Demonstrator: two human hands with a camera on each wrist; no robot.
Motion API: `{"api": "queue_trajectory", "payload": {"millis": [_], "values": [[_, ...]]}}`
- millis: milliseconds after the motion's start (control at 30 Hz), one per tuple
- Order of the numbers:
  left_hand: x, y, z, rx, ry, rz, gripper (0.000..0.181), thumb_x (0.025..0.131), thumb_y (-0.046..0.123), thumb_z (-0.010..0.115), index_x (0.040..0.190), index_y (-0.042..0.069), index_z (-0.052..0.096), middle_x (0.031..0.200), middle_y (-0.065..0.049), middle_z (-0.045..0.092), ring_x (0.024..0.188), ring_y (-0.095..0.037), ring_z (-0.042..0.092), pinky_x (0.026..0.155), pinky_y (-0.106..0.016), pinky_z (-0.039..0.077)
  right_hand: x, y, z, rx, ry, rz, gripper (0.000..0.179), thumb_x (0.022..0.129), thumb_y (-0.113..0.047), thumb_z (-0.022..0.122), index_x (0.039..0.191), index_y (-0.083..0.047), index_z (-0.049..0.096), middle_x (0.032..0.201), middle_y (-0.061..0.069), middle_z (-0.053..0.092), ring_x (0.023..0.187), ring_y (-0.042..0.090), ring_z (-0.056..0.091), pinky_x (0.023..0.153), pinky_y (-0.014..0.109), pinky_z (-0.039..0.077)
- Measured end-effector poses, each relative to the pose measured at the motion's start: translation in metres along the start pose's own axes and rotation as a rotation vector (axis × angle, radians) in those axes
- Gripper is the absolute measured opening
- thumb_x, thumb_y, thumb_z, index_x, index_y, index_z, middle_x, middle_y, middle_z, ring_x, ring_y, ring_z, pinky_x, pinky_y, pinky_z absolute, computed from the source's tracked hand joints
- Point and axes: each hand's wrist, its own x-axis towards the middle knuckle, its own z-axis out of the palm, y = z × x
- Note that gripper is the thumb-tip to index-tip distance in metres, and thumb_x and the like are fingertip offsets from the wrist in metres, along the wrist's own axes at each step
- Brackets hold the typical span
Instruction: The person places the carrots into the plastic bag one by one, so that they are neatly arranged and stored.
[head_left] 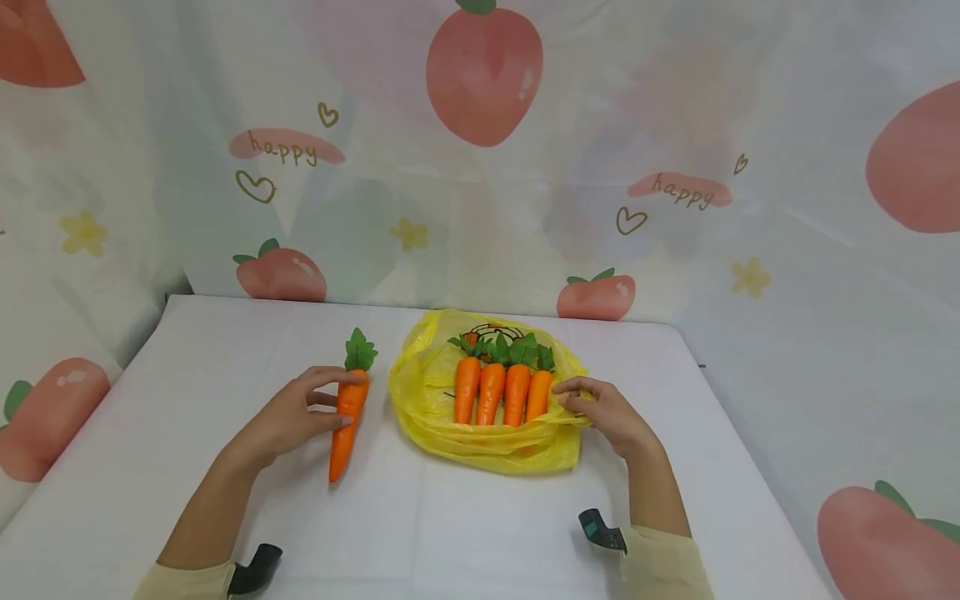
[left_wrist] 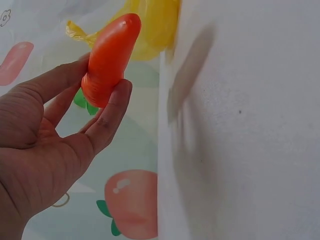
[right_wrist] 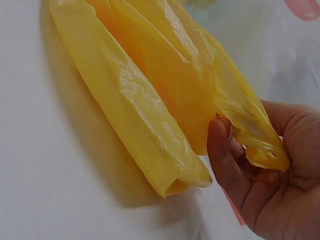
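My left hand (head_left: pixel 292 417) pinches an orange carrot (head_left: pixel 348 425) with a green leafy top between thumb and fingers, to the left of a yellow plastic bag (head_left: pixel 480 454). In the left wrist view the carrot (left_wrist: pixel 112 55) slants up out of the fingers, its shadow falling on the white surface. The bag lies with its mouth spread, and several carrots (head_left: pixel 491 392) rest side by side in it, leaves pointing away from me. At the bag's right edge, my right hand (head_left: pixel 611 412) grips the thin plastic; the right wrist view shows a fold of the bag (right_wrist: pixel 245 125) between thumb and curled fingers.
A white-covered table (head_left: pixel 450 533) carries everything. Behind and at the sides hangs a pale cloth (head_left: pixel 510 225) printed with peach-like fruit, hearts and "happy". Dark wrist devices (head_left: pixel 255 569) sit at both sleeve cuffs.
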Motion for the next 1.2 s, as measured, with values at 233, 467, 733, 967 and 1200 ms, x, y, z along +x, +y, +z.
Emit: {"api": "queue_trajectory", "payload": {"millis": [233,467,733,967,1200], "values": [[0.001,0.003,-0.002,0.001,0.002,0.005,0.049,0.093,0.008,0.078,0.138,0.022,0.065,0.15,-0.01,0.045,0.128,-0.043,0.052,0.091,-0.046,0.056,0.001,0.0,0.001,0.003,0.007,-0.005,0.028,0.104,-0.019,0.062,0.127,-0.004,0.068,0.123,0.013,0.059,0.103,0.028,0.055,0.086,0.033,0.051],[0.0,0.011,-0.004,-0.011,-0.007,0.043,0.05,0.093,0.01,0.079,0.139,0.022,0.064,0.15,-0.01,0.045,0.127,-0.043,0.053,0.094,-0.049,0.055,0.001,-0.001,0.0,0.001,0.004,0.004,0.029,0.104,-0.019,0.062,0.128,-0.004,0.068,0.124,0.013,0.059,0.103,0.028,0.055,0.087,0.034,0.05],[0.0,0.021,-0.005,-0.051,-0.018,0.075,0.052,0.091,0.012,0.081,0.139,0.024,0.064,0.149,-0.006,0.045,0.126,-0.041,0.053,0.093,-0.046,0.056,0.002,0.0,0.001,0.006,-0.008,-0.008,0.028,0.104,-0.02,0.062,0.127,-0.004,0.068,0.123,0.013,0.059,0.103,0.028,0.055,0.087,0.034,0.05],[0.002,0.034,-0.004,-0.088,-0.016,0.114,0.053,0.091,0.01,0.081,0.139,0.024,0.064,0.149,-0.004,0.045,0.126,-0.039,0.053,0.091,-0.04,0.057,0.0,0.0,0.001,-0.002,-0.005,-0.005,0.028,0.104,-0.019,0.062,0.127,-0.003,0.068,0.124,0.013,0.058,0.103,0.027,0.056,0.087,0.033,0.051],[0.005,0.044,-0.002,-0.09,-0.019,0.146,0.054,0.091,0.012,0.081,0.14,0.027,0.063,0.149,-0.004,0.046,0.127,-0.04,0.054,0.093,-0.045,0.056,0.001,0.001,0.0,-0.003,-0.004,-0.001,0.028,0.104,-0.019,0.062,0.126,-0.003,0.068,0.124,0.013,0.059,0.103,0.028,0.057,0.087,0.034,0.051]]}}
